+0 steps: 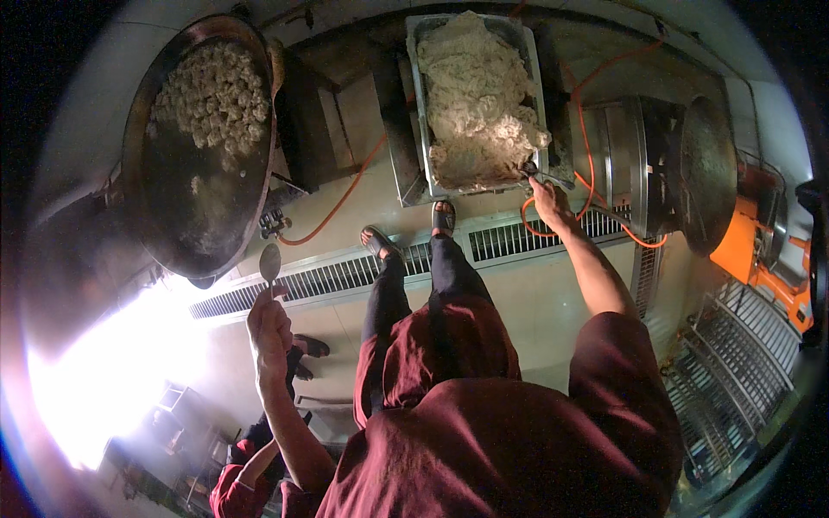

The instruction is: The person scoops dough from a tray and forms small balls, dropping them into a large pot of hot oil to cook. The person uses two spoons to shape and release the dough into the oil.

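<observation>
My left hand (269, 328) is raised over the floor, its fingers closed round the handle of a metal spoon (270, 262) that points up and away from me. A deep rectangular metal tray (420, 129) stands ahead, heaped with a pale, lumpy paste (475, 82). At the tray's near right corner my right hand (551, 205) is closed on a thin-handled utensil with a small dark head (528, 169). That head touches or hangs just over the paste's edge; its exact kind is too small to tell.
Left stands a big wok (216, 186) with many pale lumps (220, 95) in it. An orange hose (341, 203) crosses the floor near a drain grate (345, 281). At right are another large round pan (708, 177), an orange machine (734, 242) and wire racks (734, 354). Another person (242, 483) is at lower left.
</observation>
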Tool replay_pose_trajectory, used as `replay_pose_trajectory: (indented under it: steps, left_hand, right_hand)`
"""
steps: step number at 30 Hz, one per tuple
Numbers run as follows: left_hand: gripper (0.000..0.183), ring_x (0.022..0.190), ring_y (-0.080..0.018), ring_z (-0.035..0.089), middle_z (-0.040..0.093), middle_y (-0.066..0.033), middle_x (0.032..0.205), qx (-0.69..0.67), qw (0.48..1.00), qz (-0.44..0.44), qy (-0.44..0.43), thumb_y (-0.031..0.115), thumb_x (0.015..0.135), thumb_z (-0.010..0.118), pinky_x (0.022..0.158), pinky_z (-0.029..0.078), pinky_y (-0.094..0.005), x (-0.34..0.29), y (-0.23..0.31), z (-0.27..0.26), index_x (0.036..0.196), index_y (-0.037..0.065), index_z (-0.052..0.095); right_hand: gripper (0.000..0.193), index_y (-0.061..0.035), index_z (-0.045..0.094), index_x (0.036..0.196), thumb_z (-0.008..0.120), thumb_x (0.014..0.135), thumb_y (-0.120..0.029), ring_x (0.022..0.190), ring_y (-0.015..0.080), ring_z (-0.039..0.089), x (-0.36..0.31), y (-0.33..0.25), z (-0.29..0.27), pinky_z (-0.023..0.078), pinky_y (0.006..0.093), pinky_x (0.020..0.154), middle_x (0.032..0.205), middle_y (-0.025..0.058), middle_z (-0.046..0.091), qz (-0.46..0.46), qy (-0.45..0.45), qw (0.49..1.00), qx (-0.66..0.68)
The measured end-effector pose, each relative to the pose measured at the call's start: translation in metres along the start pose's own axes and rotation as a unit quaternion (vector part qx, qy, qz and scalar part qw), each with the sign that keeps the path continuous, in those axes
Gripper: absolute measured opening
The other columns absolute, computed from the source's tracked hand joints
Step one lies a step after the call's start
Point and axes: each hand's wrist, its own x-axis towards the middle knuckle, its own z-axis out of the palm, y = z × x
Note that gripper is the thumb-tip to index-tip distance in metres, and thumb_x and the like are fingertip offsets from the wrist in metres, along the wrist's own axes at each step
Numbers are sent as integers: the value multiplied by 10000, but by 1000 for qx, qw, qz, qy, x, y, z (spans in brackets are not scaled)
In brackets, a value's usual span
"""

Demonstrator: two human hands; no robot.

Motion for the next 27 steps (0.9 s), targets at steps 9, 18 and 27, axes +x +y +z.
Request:
replay_pose_trajectory:
  steps: [9, 18, 27]
  left_hand:
    - [294, 482, -20, 282, 340, 80, 641, 19, 1000, -4, 13, 222, 1043, 499, 394, 270, -223, -6, 2, 28, 1223, 61, 665]
    - [295, 474, -15, 270, 341, 81, 647, 11, 1000, -9, 14, 204, 1050, 472, 401, 248, -213, -2, -9, 28, 1225, 62, 662]
    - [310, 476, -10, 258, 344, 85, 646, 0, 1000, 15, 9, 211, 1050, 471, 408, 212, -212, -3, -20, 21, 1245, 52, 652]
  right_hand:
    - [309, 9, 644, 1211, 555, 1016, -213, 921, 446, 715, 12, -11, -15, 558, 547, 805, 986, 274, 725, -13, 17, 999, 37]
    - [275, -1, 653, 1238, 567, 1006, -119, 851, 418, 700, 30, -14, -30, 549, 499, 706, 922, 246, 713, -19, -29, 996, 86]
    - [238, -37, 649, 1226, 563, 1016, -111, 862, 303, 667, 32, 11, -6, 535, 428, 755, 933, 164, 692, -90, -49, 993, 62]
